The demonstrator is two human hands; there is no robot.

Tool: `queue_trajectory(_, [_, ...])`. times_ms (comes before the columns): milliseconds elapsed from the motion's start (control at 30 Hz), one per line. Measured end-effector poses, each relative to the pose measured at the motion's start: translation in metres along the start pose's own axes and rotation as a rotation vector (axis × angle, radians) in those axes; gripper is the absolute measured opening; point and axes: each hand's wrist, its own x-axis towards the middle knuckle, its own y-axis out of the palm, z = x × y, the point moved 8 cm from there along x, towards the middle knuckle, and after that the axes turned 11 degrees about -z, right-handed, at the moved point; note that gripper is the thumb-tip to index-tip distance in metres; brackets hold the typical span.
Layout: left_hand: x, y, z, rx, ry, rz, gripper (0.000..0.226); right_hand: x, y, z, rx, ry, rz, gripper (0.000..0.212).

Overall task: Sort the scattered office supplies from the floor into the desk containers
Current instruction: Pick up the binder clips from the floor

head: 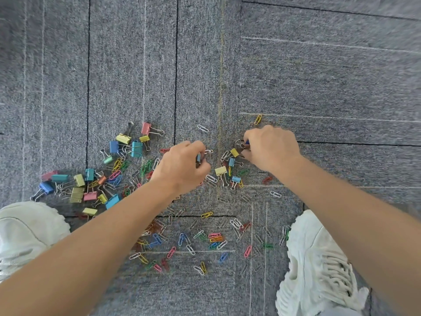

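Observation:
Coloured binder clips (pixel 136 148) lie in a heap on the grey carpet at the left, with a smaller group (pixel 221 171) between my hands. Several coloured paper clips (pixel 215 238) are strewn across the carpet below my arms. My left hand (pixel 182 167) has its fingers curled round a small blue binder clip (pixel 198 157). My right hand (pixel 271 148) pinches binder clips (pixel 242 145), one with a blue body, next to a yellow clip (pixel 234 152). No container is in view.
My two white shoes (pixel 319 265) (pixel 25 229) stand on the carpet at either side of the paper clips. Grey carpet tiles (pixel 319 76) with dark seams stretch ahead. A lone yellow paper clip (pixel 257 119) lies above my right hand.

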Motion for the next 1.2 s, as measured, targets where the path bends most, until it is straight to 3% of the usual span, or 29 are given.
queue_trajectory(167, [-0.001, -0.006, -0.002, -0.192, -0.146, -0.023, 0.005, -0.003, 0.002, 0.005, 0.118, 0.053, 0.040, 0.017])
queue_trajectory(267, [0.000, -0.005, -0.003, -0.280, -0.164, 0.006, 0.007, -0.016, 0.004, -0.012, 0.545, 0.193, 0.049, 0.012])
queue_trajectory(367, [0.002, -0.005, 0.000, -0.360, -0.198, 0.018, 0.012, -0.036, 0.018, -0.028, 1.014, 0.359, 0.185, 0.011])
queue_trajectory(467, [0.003, -0.002, 0.001, -0.385, -0.218, 0.037, 0.014, -0.051, 0.030, -0.039, 1.276, 0.558, 0.217, 0.017])
queue_trajectory(600, [0.004, 0.002, 0.000, -0.390, -0.214, 0.050, 0.034, -0.053, 0.044, -0.039, 1.348, 0.642, 0.194, 0.016])
queue_trajectory(767, [0.006, 0.005, -0.001, -0.386, -0.220, 0.051, 0.034, -0.047, 0.054, -0.039, 1.223, 0.620, 0.153, 0.012])
queue_trajectory(933, [0.007, 0.006, 0.000, -0.403, -0.248, 0.036, 0.032, -0.055, 0.061, -0.025, 1.875, 0.867, 0.271, 0.016])
queue_trajectory(1033, [0.006, 0.005, 0.000, -0.451, -0.274, 0.043, 0.035, -0.058, 0.058, -0.013, 2.255, 0.923, 0.360, 0.010])
queue_trajectory(1200, [0.005, 0.011, 0.007, -0.663, -0.482, 0.055, 0.037, -0.050, 0.045, 0.005, 2.449, 0.887, 0.467, 0.011])
